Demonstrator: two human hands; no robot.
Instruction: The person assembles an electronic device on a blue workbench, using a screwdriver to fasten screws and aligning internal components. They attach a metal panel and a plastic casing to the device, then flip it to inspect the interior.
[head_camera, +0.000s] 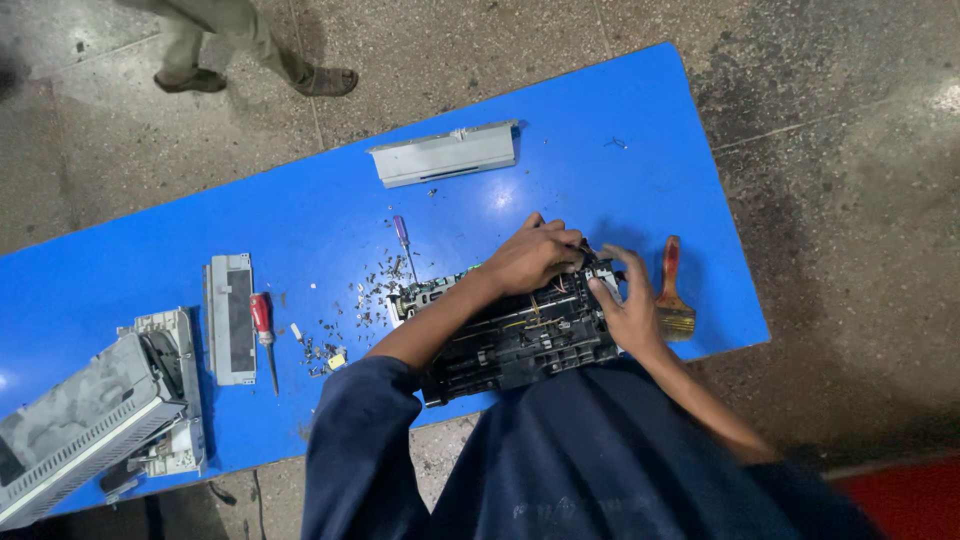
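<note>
A black printer chassis (515, 345) with exposed wires and a white strip along its far edge lies on the blue table (620, 120) right in front of me. My left hand (532, 256) is curled over its far right corner, fingers pressed into the mechanism. At that same corner, my right hand (628, 305) grips the frame's right end, thumb up against it. What the fingertips pinch is hidden.
A paintbrush (672, 292) lies just right of my right hand. Several small screws (368, 295) and a purple screwdriver (403, 240) lie left of the chassis. Further left are a red screwdriver (262, 325), grey panels (230, 318), a cover (445, 155) and a printer housing (90, 420). A person's feet (260, 75) stand beyond the table.
</note>
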